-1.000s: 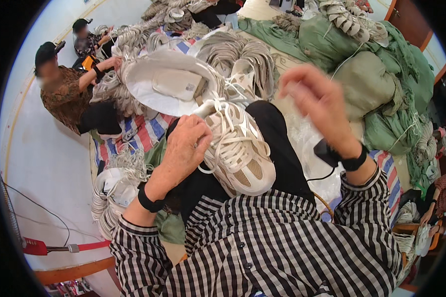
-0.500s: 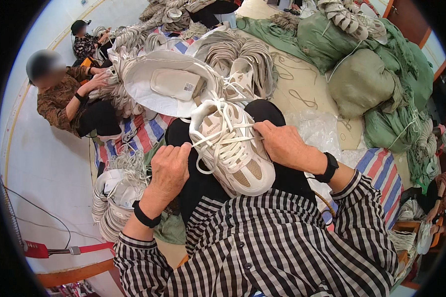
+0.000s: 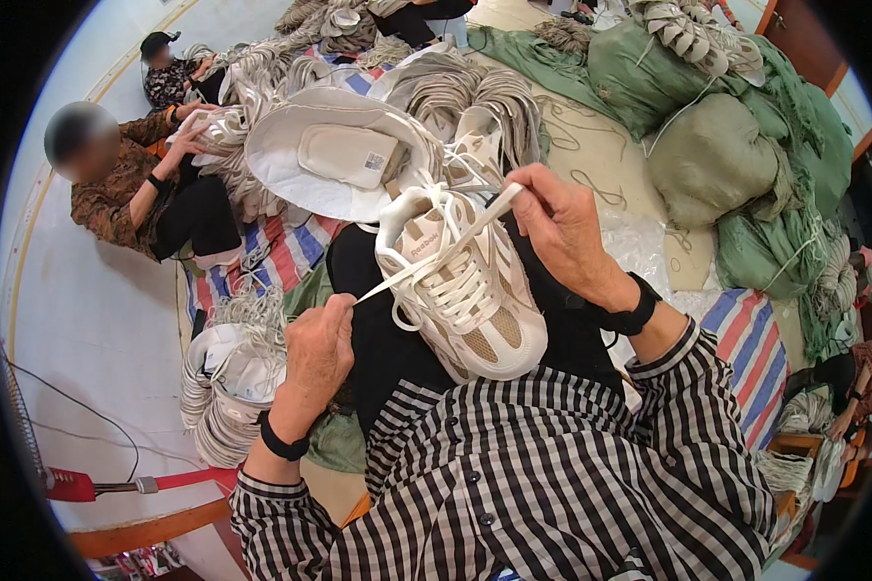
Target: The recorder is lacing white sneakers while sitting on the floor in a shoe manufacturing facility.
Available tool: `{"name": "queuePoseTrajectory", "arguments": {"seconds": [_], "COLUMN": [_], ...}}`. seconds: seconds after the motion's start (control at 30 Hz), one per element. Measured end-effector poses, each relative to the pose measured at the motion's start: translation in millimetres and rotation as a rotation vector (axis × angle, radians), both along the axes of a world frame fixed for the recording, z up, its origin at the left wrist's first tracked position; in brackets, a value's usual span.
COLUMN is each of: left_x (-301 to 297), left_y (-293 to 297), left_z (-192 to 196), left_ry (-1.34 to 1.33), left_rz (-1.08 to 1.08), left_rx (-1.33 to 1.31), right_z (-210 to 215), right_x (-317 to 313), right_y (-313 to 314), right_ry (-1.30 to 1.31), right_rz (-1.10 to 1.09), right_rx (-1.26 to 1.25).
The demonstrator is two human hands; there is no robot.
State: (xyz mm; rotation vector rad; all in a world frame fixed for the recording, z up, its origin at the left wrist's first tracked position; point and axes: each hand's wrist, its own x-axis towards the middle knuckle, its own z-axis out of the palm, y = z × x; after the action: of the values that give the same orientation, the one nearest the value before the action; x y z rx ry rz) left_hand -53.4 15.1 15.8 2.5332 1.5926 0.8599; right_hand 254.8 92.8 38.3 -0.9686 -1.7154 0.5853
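Note:
A cream and beige sneaker (image 3: pixel 489 334) rests on my lap, toe toward me, its lace threaded across the tongue. My left hand (image 3: pixel 317 344) is closed on one end of the shoelace (image 3: pixel 390 282), pulled out taut to the left of the shoe. With thumb and fingers pinched, my right hand (image 3: pixel 562 232) holds the lace's other part up at the right. The two strands cross over the tongue. Part of a second laced shoe (image 3: pixel 470 169) shows just beyond the collar.
Beyond the shoe lies a white rounded shoe upper piece (image 3: pixel 281 174) beside stacked uppers (image 3: pixel 499 107). More stacks (image 3: pixel 218 426) stand at my left. Green sacks (image 3: pixel 712 155) fill the far right. A co-worker (image 3: pixel 131 194) sits at the left, handling shoe parts; others sit farther off.
My right hand has risen up and away, drawing its lace strand higher. My left hand has moved slightly down and left, and the lace between them is straighter.

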Motion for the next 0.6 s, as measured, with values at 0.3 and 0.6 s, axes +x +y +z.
{"name": "queuePoseTrajectory", "arguments": {"seconds": [0.3,0.6], "left_x": [-8,-15], "left_y": [-9,4], "left_z": [-10,-10], "left_ry": [-0.197,-0.151], "left_rz": [0.010,0.011], "left_rx": [-0.219,-0.098], "right_z": [42,19], "right_x": [9,28], "right_y": [-31,-36], "right_ry": [-0.178,-1.036], "right_rz": [0.494,0.061], "right_rx": [-0.346,0.204]}}
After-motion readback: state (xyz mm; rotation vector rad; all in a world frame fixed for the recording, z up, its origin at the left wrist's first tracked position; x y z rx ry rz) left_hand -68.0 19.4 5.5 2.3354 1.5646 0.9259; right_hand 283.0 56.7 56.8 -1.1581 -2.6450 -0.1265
